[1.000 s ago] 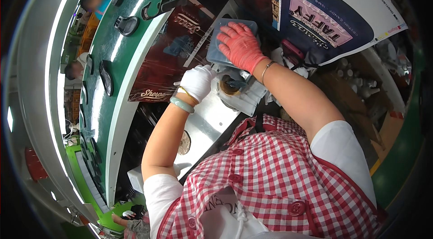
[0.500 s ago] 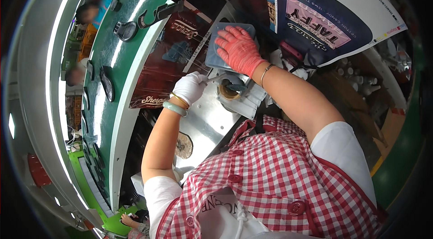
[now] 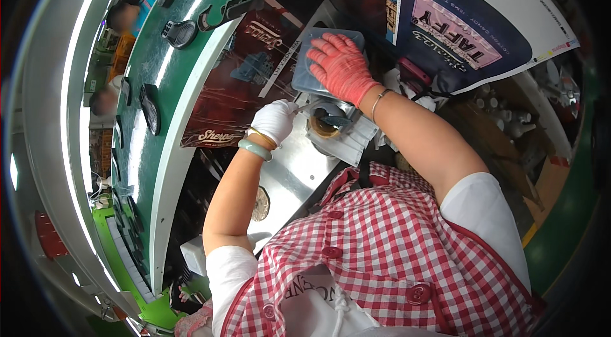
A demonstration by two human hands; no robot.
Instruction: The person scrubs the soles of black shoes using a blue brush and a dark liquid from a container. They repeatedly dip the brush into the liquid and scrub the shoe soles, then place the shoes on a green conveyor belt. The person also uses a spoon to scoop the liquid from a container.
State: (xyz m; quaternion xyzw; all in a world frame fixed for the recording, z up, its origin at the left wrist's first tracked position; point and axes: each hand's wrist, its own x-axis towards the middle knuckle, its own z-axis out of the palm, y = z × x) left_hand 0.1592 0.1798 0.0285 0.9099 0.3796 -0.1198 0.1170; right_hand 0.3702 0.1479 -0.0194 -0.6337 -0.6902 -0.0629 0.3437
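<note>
My right hand (image 3: 342, 68), in a pinkish-red glove, lies with fingers spread on the lid of a translucent bluish plastic box (image 3: 308, 73). My left hand (image 3: 275, 122), in a white glove, is closed round the end of a thin greyish handle (image 3: 304, 108). That handle points toward a small round cup (image 3: 323, 129) with brown in it. A dark grey piece (image 3: 329, 113) sits over the cup's far rim; whether the handle joins it I cannot tell. The cup stands on a pale, flat sheet (image 3: 349, 146) just in front of the box.
A metal worktop (image 3: 296, 168) carries a round speckled disc (image 3: 261, 204). Leftward runs a green conveyor belt (image 3: 168, 76) with black shoe soles (image 3: 150, 111). Printed boards (image 3: 471, 12) stand behind the box. Small bottles (image 3: 509, 117) are at right, and people sit beyond the belt.
The handle in my left hand now shows shorter, and the dark piece over the cup has shifted slightly. My right hand stays on the box. The whole view has moved a little.
</note>
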